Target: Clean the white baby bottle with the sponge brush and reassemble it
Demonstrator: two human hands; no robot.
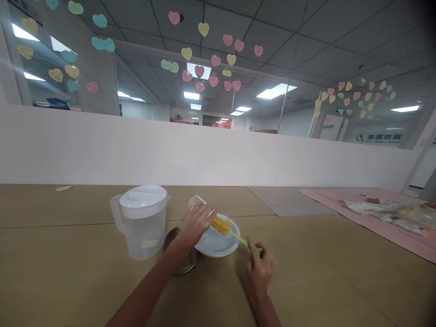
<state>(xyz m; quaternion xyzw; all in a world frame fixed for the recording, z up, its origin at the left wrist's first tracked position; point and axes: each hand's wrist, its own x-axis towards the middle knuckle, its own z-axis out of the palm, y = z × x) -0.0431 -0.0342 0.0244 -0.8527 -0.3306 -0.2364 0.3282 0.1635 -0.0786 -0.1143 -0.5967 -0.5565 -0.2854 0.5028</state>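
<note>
My left hand (197, 223) is wrapped round a clear cup (196, 201), tilted above a white plate (220, 245). In my right hand (260, 268) is the green handle of a brush (222, 225). Its yellow head is at the mouth of the cup, partly hidden by my left fingers. The plate lies on the brown table (306, 272). Under my left forearm stands a round metal container (185, 265), mostly covered by the arm. A lidded, see-through pitcher (145, 229) stands upright to the left of it.
A pink sheet (327, 206) with wrappers and plastic packaging (384, 211) covers the table's right side. A small flat pale piece (64, 188) lies at the back left. Behind the table is a low white wall (204, 156) with glass above it.
</note>
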